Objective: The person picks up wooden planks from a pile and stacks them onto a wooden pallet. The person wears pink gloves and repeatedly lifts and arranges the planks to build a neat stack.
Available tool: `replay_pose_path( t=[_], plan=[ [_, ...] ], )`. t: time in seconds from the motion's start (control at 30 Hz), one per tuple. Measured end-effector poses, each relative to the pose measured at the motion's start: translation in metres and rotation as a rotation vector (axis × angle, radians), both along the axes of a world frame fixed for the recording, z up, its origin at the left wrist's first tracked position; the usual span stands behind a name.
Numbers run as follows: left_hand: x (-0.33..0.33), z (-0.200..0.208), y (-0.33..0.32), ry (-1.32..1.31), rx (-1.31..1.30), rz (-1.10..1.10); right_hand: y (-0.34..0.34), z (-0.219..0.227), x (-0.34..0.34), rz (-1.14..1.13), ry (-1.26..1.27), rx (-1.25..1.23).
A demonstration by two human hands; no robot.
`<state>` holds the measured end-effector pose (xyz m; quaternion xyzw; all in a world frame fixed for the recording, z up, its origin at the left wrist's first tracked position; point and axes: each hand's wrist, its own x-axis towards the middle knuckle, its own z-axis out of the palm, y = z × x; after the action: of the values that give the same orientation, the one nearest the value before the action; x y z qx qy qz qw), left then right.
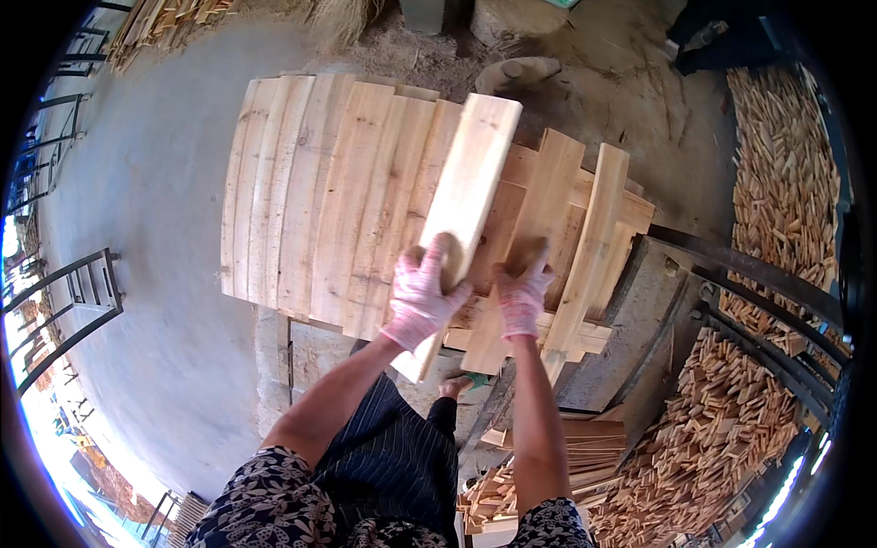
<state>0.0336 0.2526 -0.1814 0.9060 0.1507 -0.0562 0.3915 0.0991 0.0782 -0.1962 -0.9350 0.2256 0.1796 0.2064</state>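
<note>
My left hand, in a pink-and-white glove, is clamped across a pale board, which lies slantwise at the right end of a side-by-side row of planks. My right hand, gloved alike, is on a browner board just to the right; whether its fingers close around the edges I cannot tell. Beyond that board lies a narrow plank, also slanted, above other timber.

Left hand, pink-and-white gloved, gripping one pale plank. Right hand, gloved alike, on darker board. Planks side by side at left; heaped wood offcuts lower right.
</note>
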Motion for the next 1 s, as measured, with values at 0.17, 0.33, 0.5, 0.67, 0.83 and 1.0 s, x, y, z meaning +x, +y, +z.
replay_pose_path(
  t=[0.17,0.33,0.5,0.67,0.83,1.0],
  plan=[
    [0.036,-0.030,-0.082,0.355,0.145,0.059,-0.046,-0.012,0.030,0.069,0.304,-0.061],
    [0.039,-0.035,-0.085,0.416,0.259,-0.048,-0.052,-0.047,0.014,0.103,0.193,-0.063],
    [-0.004,-0.018,0.003,0.429,0.309,-0.028,-0.021,-0.081,-0.009,0.242,-0.085,0.021],
    [-0.010,-0.009,0.046,0.615,0.261,-0.090,-0.008,-0.045,-0.002,0.362,-0.004,0.148],
    [-0.031,0.015,0.030,0.619,-0.140,-0.097,-0.086,0.026,-0.089,0.179,-0.069,0.193],
    [-0.140,0.059,0.084,0.498,-0.142,-0.147,-0.111,0.066,-0.222,0.474,0.257,0.236]
  ],
)
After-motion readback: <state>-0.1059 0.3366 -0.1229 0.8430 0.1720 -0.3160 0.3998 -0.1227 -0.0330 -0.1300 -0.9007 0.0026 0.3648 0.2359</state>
